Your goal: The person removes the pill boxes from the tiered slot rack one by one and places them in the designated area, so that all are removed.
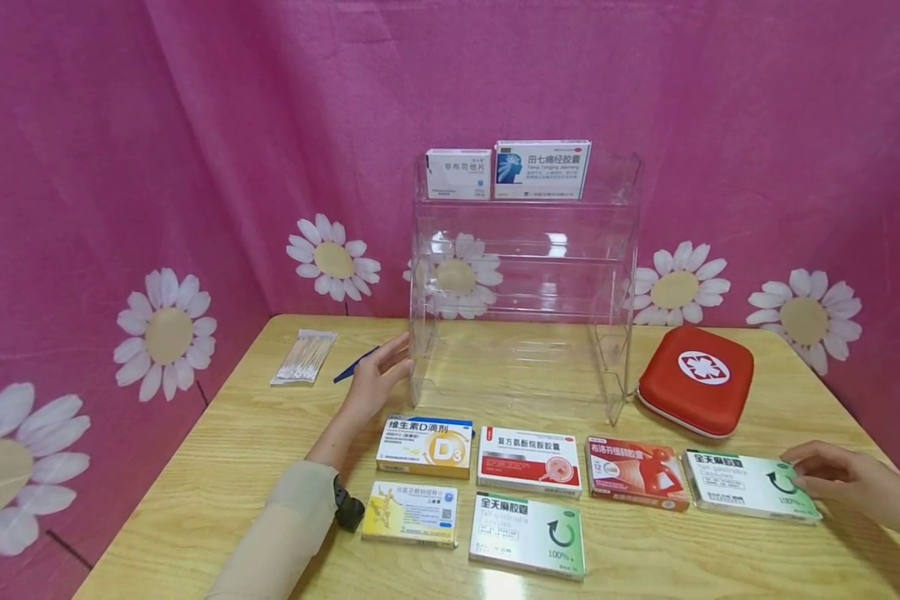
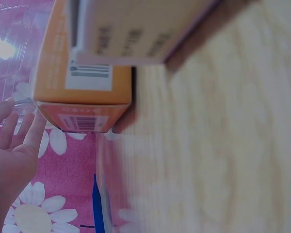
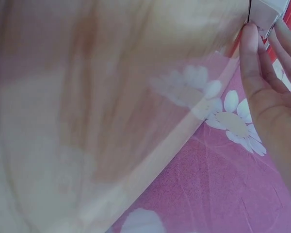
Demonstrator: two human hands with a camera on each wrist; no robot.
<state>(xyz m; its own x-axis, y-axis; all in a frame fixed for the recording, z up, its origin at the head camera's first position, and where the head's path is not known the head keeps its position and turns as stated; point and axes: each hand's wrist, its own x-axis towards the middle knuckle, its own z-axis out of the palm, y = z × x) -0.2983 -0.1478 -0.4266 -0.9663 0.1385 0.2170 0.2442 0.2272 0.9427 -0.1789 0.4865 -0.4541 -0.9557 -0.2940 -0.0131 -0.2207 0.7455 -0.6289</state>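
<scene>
A: Right hand (image 1: 843,479): position and fingers?
B: At the right end of the upper row of boxes. Thumb and fingers pinch the outer end of a green-and-white box (image 1: 753,486); the right wrist view shows the thumb on one side of that end, fingers on the other.
A: Where is that box?
B: On the wooden table (image 1: 727,567), lying printed face up, just beside a red box (image 1: 637,472). The red zip case (image 1: 697,385) sits behind them.
A: Left hand (image 1: 378,379)?
B: At the left side of the clear rack (image 1: 525,312); fingers extended, slightly spread, tips against the side panel — how firmly they press, I cannot tell.
A: Rack contents?
B: Top tier only — a small white box (image 1: 458,177) and a wider blue-and-white box (image 1: 542,171), both upright.
A: Remaining boxes?
B: Upper row, also: orange-and-white (image 1: 425,447), red-and-white (image 1: 530,461). Nearer row: yellow-and-white (image 1: 410,514) and a second green-and-white (image 1: 527,533). Cotton swabs (image 1: 304,358) lie far left, a slim blue item (image 1: 356,365) near the left hand.
</scene>
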